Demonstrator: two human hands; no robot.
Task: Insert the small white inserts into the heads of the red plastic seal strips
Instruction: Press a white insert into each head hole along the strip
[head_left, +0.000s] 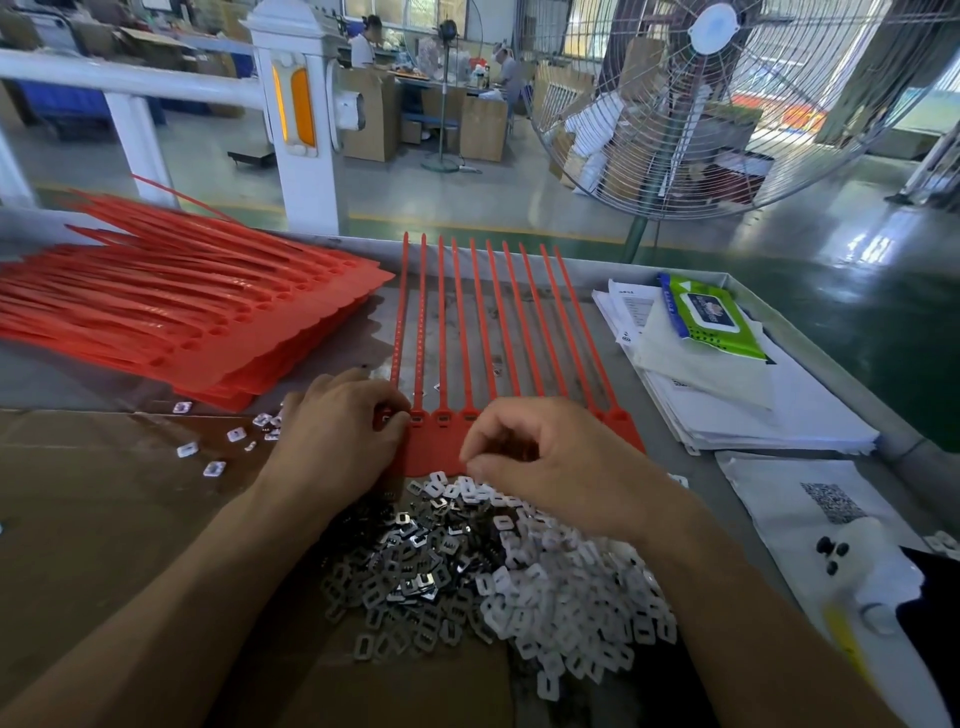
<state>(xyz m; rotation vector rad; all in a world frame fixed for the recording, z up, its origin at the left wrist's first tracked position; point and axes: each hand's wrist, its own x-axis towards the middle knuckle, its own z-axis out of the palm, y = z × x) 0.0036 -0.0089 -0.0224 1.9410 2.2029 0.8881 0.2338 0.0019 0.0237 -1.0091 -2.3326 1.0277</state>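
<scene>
A joined row of several red seal strips (470, 332) lies on the table, tails pointing away, heads near me. My left hand (337, 426) rests on the leftmost heads (441, 418), fingertips curled down onto them. My right hand (550, 457) hovers over the right part of the heads, fingers curled, pinching at the far edge of the pile of small white inserts (561, 582). Whether it holds an insert is hidden by the fingers. The pile mixes white pieces with shiny metal ones (410, 566).
A big stack of red seal strips (197, 312) lies at the left. A few loose inserts (213, 452) sit on the brown cardboard (104, 519). Papers (753, 410) and a green wipes pack (711, 317) lie at the right. A large fan (727, 104) stands behind the table.
</scene>
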